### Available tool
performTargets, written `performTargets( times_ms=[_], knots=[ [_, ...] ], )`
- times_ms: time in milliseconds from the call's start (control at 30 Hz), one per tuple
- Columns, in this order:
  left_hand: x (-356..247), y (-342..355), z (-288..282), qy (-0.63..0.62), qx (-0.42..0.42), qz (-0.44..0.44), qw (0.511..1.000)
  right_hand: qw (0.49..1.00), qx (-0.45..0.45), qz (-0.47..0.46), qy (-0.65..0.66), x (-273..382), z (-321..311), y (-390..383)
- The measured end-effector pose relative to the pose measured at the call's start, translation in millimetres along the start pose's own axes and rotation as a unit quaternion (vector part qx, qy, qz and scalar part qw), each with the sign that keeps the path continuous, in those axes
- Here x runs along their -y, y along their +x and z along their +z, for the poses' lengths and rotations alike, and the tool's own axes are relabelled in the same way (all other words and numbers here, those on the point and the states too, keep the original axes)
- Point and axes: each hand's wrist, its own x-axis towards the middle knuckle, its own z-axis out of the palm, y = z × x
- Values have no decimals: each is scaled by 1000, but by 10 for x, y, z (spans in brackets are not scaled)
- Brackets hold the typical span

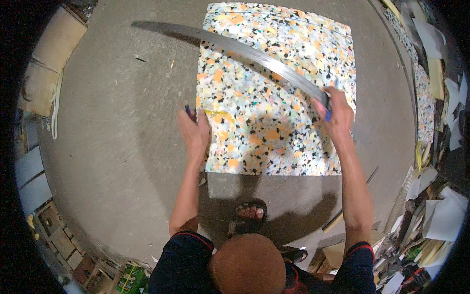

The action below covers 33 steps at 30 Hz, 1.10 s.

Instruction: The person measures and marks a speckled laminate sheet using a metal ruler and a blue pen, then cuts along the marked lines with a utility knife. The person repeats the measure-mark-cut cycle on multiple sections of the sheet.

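Observation:
A long, flat metal strip (pixel 276 66), like a straightedge or long blade, slants over a speckled foam sheet (pixel 279 137). Its far left end reaches past the sheet, and its shadow falls beneath it. My right hand (pixel 338 115) is closed round the strip's near right end; something dark and blue shows at the fingers, too blurred to name. At the sheet's left edge my left hand (pixel 197 132) is closed, with a dark blue pen-like thing (pixel 187 110) sticking up from it. Beside those fingers a thin yellow strip (pixel 215 113) lies on the foam.
The sheet lies on a grey concrete floor (pixel 107 161). Scraps and white sheets (pixel 445 215) crowd the right side. A thin stick (pixel 333 221) lies near my right forearm. Boards (pixel 58 240) and a green crate (pixel 132 278) stand at lower left. My sandalled foot (pixel 250 211) is near the sheet.

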Motion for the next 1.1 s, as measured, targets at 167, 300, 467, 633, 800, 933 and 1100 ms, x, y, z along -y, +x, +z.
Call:
performTargets(
  times_ms=[167, 300, 467, 633, 800, 933, 1100],
  knots=[
    [449, 50, -172, -21, 57, 23, 998, 959, 15, 280, 48, 1029, -616, -1154],
    [623, 986, -514, -61, 234, 112, 964, 926, -122, 355, 45, 2951, 177, -1296],
    [661, 1664, -637, -31, 336, 214, 917, 879, -178, 436, 75, 4455, 1118, -1187],
    [400, 2040, -622, -106, 216, 276, 931, 881, -182, 423, 112, 4703, 1341, -1454],
    [-36, 2948, -314, -99, 169, 396, 897, 877, -165, 438, 107, 4718, 1502, -1645],
    [-175, 3228, -134, -63, 205, 471, 856, 876, -99, 460, 106, 4578, 1489, -1697],
    [-213, 3123, -57, -12, 275, 473, 837, 896, -129, 411, 104, 4409, 1396, -1788]
  ],
)
